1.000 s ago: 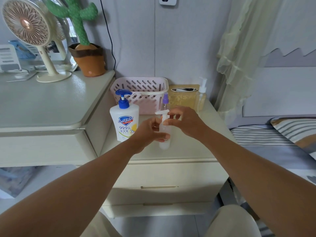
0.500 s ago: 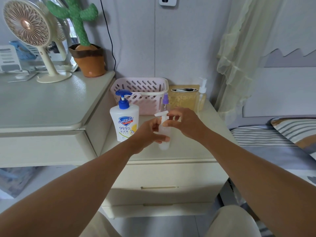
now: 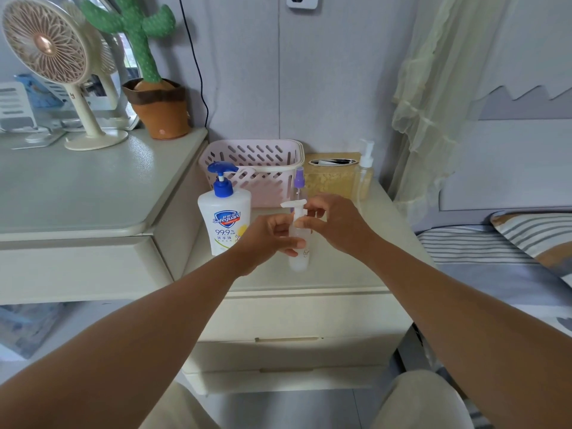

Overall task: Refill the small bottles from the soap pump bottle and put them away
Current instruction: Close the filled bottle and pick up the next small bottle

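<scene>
A small clear bottle (image 3: 299,258) with a white pump top stands upright on the nightstand (image 3: 340,274). My left hand (image 3: 272,239) wraps around its body. My right hand (image 3: 334,224) pinches the white pump collar at its neck. The white soap pump bottle (image 3: 223,218) with a blue pump stands just left of my left hand. A small spray bottle with a purple cap (image 3: 299,184) stands behind the held bottle, partly hidden. A clear pump bottle (image 3: 364,178) stands at the back right.
A pink slotted basket (image 3: 257,171) sits at the back of the nightstand, next to a gold tissue box (image 3: 332,178). A higher desk (image 3: 77,193) on the left carries a fan (image 3: 55,66) and a cactus toy (image 3: 154,88). A bed (image 3: 495,258) lies right.
My right hand's fingers have shifted a little around the pump collar. The bottle and my left hand stay in place.
</scene>
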`<state>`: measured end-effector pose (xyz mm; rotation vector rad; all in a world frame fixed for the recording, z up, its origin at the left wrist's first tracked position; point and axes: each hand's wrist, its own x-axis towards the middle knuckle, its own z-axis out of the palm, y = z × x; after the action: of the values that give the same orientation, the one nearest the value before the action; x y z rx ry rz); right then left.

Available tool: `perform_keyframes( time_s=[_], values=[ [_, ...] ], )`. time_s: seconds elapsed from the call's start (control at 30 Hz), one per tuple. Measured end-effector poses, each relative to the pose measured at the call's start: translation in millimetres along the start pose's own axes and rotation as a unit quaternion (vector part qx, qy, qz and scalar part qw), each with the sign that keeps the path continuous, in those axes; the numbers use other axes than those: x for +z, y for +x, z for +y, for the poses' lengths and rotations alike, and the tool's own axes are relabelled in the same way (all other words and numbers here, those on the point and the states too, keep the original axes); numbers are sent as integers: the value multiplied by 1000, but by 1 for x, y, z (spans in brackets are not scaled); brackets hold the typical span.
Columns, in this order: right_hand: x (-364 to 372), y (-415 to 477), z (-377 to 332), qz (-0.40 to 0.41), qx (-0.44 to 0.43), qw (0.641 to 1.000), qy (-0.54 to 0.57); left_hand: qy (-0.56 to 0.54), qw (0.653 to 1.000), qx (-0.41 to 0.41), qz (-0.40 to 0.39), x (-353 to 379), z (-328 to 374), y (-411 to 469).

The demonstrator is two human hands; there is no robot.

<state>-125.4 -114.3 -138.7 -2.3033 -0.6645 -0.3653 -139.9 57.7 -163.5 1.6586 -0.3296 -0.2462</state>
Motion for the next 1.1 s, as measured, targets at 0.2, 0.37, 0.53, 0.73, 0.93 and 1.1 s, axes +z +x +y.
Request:
perform_keyframes(
  time_s=[0.2,0.37,0.53,0.73,0.93,1.1],
  values=[
    [10,-4,2,55,9,998,-36,13,999,9,44,6,-6,-2],
    [11,-4,1,51,13,998,-17,12,999,8,39,6,-5,-4],
    [5,-17,2,32,26,997,70,32,999,7,33,7,0,-5],
    [4,-43,48,78,153,983,70,172,982,20,81,10,2,6],
    [3,-47,83,64,202,976,43,265,956,26,126,25,2,30],
    [4,-42,101,72,213,974,30,263,957,14,123,45,11,51]
  ],
)
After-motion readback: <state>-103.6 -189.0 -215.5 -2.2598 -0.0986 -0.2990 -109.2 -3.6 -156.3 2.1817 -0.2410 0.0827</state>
